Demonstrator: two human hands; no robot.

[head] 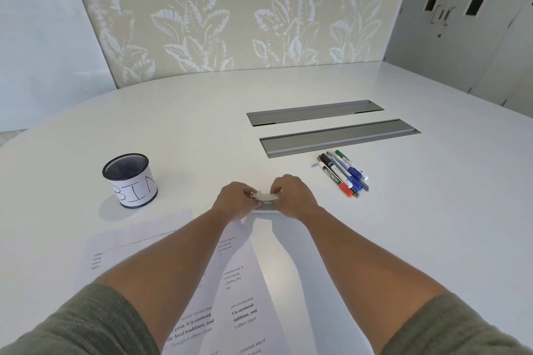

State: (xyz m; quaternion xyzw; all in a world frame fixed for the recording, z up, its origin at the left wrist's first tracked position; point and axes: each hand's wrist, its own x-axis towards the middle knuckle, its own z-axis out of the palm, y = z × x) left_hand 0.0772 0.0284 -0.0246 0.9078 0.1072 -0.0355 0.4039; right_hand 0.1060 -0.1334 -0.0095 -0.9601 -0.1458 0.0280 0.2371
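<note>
View: one head-worn wide-angle camera.
Position: at the person's head, above the near edge of the counter (202, 112).
Facing: forward and down, toward the far leaf-patterned wall (230, 8).
Nearness: sleeves (72, 326) fill the bottom corners; left hand (235, 200) and right hand (291, 196) sit close, mid-frame.
Distortion: the counter's far edge bows.

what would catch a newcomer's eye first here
Both hands meet mid-table: the left hand and right hand pinch a small pale object at the far end of the printed sheets. To the left stands a black mesh cup labelled BIN. To the right lies a cluster of markers.
</note>
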